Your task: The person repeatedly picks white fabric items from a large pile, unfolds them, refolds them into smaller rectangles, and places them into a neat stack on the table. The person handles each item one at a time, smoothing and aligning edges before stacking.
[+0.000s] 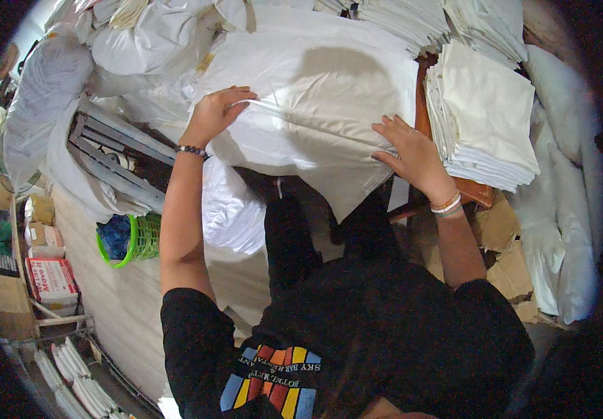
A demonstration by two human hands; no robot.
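Observation:
A large white cloth (pixel 266 45) is spread over the table, and a cream fabric piece (pixel 336 150) lies across its near part. One corner of the fabric hangs over the table's front edge in a point. At the fabric's left end, my left hand (pixel 219 115) pinches the edge between thumb and fingers, raising a small fold. On the right side my right hand (pixel 413 155) rests with thumb and fingers apart, touching the fabric near its edge. Right of that hand stands a stack of folded cream and white cloths (pixel 483 105).
More folded cloths (pixel 403 24) line the table's back. Stuffed white bags (pixel 151 42) crowd the left, above a grey metal frame (pixel 116 160). A green basket (pixel 141 237) stands on the floor. Cardboard (pixel 507 269) and white sacks (pixel 553 209) lie at right.

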